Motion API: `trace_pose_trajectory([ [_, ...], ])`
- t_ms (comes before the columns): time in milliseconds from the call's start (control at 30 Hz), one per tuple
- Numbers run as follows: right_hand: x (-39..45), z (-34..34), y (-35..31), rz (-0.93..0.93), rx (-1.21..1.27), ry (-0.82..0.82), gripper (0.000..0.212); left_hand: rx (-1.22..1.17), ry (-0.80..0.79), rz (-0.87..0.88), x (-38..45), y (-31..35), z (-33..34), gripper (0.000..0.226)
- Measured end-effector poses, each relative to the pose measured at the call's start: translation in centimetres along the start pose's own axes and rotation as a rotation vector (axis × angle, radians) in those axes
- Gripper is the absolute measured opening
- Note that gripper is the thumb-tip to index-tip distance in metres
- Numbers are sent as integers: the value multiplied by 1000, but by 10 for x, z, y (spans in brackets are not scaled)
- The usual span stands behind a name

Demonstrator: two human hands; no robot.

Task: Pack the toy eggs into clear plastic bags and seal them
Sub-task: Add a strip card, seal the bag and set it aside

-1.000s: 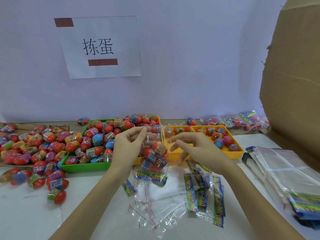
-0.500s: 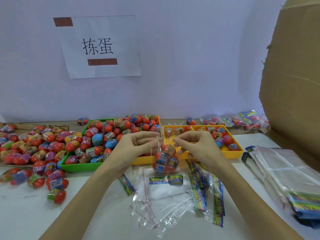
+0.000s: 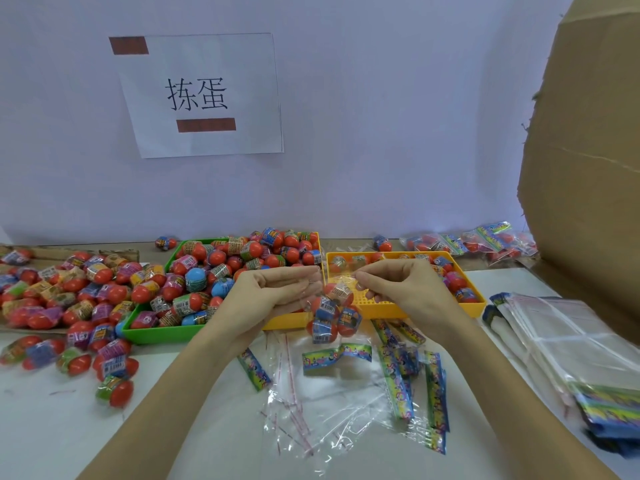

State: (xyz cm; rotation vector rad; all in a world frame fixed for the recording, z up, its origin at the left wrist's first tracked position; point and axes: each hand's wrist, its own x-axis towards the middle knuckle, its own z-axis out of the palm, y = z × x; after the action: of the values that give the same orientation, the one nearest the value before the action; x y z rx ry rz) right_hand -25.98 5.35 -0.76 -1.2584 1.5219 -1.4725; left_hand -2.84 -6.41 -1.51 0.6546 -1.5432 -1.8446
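White desk (image 3: pixel 41 420) against a pale wall, with a paper sign (image 3: pixel 204 95) stuck up on it and a cardboard sheet (image 3: pixel 588 168) leaning at the right.

Held item: one clear plastic bag (image 3: pixel 329 306) with several toy eggs inside, hanging above the desk in front of the trays. My left hand (image 3: pixel 273 292) pinches its top edge on one side and my right hand (image 3: pixel 401 285) pinches the other side, fingers curled, the two hands close together with the bag mouth stretched between them.

Green tray (image 3: pixel 156 334), left of centre: heaped full of toy eggs, mostly red halves with printed wrappers, a few blue.

Yellow tray (image 3: pixel 474 306), behind my right hand: a smaller number of eggs, along its back and right side; bare mesh floor shows near the front.

A second yellow tray (image 3: pixel 277 323) edge shows beneath my left hand, beside the green one; its contents I cannot tell.

Loose eggs (image 3: pixel 69 299): a large spread on the desk left of the green tray.

Packed bags (image 3: pixel 467 242): several filled ones lying at the back right by the wall.

Empty bags with printed header strips (image 3: pixel 398 379): scattered flat on the desk below my hands.

Stack of unused bags (image 3: pixel 571 348): at the right edge.
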Motion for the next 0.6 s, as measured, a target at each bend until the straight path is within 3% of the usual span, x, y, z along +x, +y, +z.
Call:
trace_pose_trajectory([
  [267, 1, -8, -4, -39, 27, -128, 24, 21, -89, 20, -2, 5, -10, 34],
  [600, 2, -6, 1, -74, -79, -112, 20, 337, -164, 134, -2, 1, -19, 31],
])
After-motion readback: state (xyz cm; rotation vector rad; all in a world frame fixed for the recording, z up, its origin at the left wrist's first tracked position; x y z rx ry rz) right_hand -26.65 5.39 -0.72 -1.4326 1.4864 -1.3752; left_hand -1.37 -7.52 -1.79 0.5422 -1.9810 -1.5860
